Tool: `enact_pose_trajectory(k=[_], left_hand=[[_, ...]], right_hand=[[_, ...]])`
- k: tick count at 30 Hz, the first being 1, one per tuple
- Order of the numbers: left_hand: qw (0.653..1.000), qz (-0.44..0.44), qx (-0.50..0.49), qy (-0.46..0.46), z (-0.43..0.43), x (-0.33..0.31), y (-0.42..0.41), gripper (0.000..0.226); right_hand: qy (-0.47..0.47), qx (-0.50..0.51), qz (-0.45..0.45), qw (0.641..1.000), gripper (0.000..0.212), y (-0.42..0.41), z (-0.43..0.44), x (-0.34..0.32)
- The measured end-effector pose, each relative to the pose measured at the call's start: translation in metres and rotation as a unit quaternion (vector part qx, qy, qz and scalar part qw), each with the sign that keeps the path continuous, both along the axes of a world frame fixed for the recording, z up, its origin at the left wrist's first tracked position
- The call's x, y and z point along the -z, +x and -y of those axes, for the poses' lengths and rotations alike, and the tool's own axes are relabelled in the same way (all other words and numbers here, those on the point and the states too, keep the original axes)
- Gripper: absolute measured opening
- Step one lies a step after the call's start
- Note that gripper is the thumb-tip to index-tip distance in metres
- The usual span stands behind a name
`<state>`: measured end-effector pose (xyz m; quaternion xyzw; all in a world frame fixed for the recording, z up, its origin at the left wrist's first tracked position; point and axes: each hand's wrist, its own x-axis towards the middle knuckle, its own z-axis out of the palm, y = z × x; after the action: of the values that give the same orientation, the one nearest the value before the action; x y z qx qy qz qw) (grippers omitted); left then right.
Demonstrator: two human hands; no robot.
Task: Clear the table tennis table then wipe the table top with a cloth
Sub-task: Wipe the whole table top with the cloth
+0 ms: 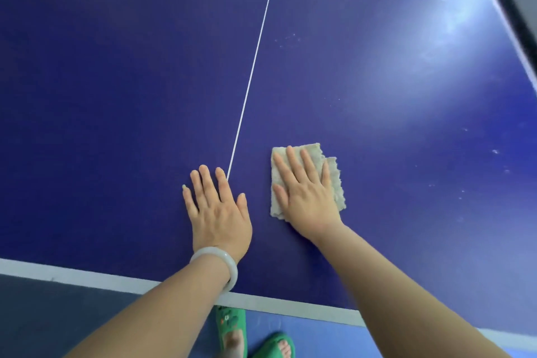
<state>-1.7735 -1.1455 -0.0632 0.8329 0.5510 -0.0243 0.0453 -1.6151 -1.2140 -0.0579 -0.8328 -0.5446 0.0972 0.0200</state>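
Note:
The blue table tennis table (116, 96) fills the view, with a thin white centre line (252, 67) running away from me. A folded beige cloth (334, 180) lies flat on the top just right of that line. My right hand (305, 197) presses on the cloth with straight, spread fingers. My left hand (216, 209) rests flat on the bare table top beside the line, fingers straight, holding nothing. A pale bangle (223, 267) sits on my left wrist.
The table's white near edge (87, 276) runs across the bottom of the view. Below it are blue floor and my feet in green sandals (232, 328). Small pale specks (494, 152) dot the right side of the table. The net's dark edge (511, 17) is at top right.

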Motion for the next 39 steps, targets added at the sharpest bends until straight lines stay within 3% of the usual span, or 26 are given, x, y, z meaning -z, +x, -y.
enact_pose_trajectory(k=[1, 3, 6, 9, 11, 14, 16, 17, 19, 22, 24, 26, 29, 31, 36, 39], left_hand=[[1.0, 0.003, 0.003, 0.002, 0.0, 0.0, 0.0, 0.068], [1.0, 0.003, 0.005, -0.003, 0.001, -0.002, 0.001, 0.071], [1.0, -0.004, 0.008, -0.015, 0.001, -0.003, 0.002, 0.072], [1.0, -0.002, 0.008, -0.019, 0.0, -0.002, 0.001, 0.071], [1.0, -0.005, 0.014, -0.02, 0.0, -0.002, 0.0, 0.071], [1.0, -0.001, 0.012, -0.021, 0.0, -0.002, 0.0, 0.07], [1.0, 0.003, 0.013, -0.024, -0.001, -0.004, 0.001, 0.071], [1.0, -0.001, 0.014, -0.028, -0.001, -0.004, 0.001, 0.071], [0.999, -0.013, 0.017, -0.033, -0.001, -0.004, 0.0, 0.072], [0.999, -0.014, 0.02, -0.035, -0.002, -0.005, -0.002, 0.072], [0.999, -0.008, 0.018, -0.032, -0.002, -0.006, -0.001, 0.072], [0.999, -0.004, 0.019, -0.027, -0.001, -0.006, 0.0, 0.072], [0.999, -0.011, 0.014, -0.034, -0.004, -0.006, -0.002, 0.072], [0.999, -0.026, 0.017, -0.035, -0.004, -0.007, 0.0, 0.069], [0.998, 0.015, -0.016, -0.055, 0.005, -0.018, 0.02, 0.066], [0.995, 0.062, 0.055, -0.051, 0.046, -0.023, 0.067, 0.065]], right_hand=[[0.003, -0.009, -0.001, 1.0, 0.058, 0.018, 0.013, -0.001], [0.004, 0.085, 0.001, 0.996, 0.057, 0.063, 0.043, 0.0], [-0.03, 0.323, -0.027, 0.945, 0.058, 0.112, 0.065, -0.006], [-0.051, 0.396, -0.031, 0.916, 0.06, 0.09, 0.039, -0.008], [-0.051, 0.34, -0.011, 0.939, 0.061, 0.046, 0.017, -0.006], [-0.015, 0.152, 0.021, 0.988, 0.061, -0.027, 0.018, 0.0], [0.0, 0.054, 0.001, 0.999, 0.06, -0.029, 0.041, 0.0], [-0.001, 0.051, -0.005, 0.999, 0.059, -0.017, 0.055, 0.0], [-0.014, 0.14, 0.009, 0.99, 0.058, 0.017, 0.082, 0.0], [-0.038, 0.345, -0.025, 0.937, 0.058, 0.05, 0.096, -0.004], [-0.039, 0.394, -0.029, 0.918, 0.06, 0.043, 0.08, -0.008], [-0.045, 0.348, -0.023, 0.936, 0.061, 0.02, 0.066, -0.007], [-0.027, 0.137, 0.002, 0.99, 0.061, -0.015, 0.07, -0.001], [-0.014, 0.048, -0.009, 0.999, 0.059, -0.003, 0.089, -0.001], [-0.03, 0.073, 0.003, 0.997, 0.06, 0.045, 0.111, -0.001], [-0.02, 0.091, -0.006, 0.996, 0.061, 0.041, 0.12, -0.002]])
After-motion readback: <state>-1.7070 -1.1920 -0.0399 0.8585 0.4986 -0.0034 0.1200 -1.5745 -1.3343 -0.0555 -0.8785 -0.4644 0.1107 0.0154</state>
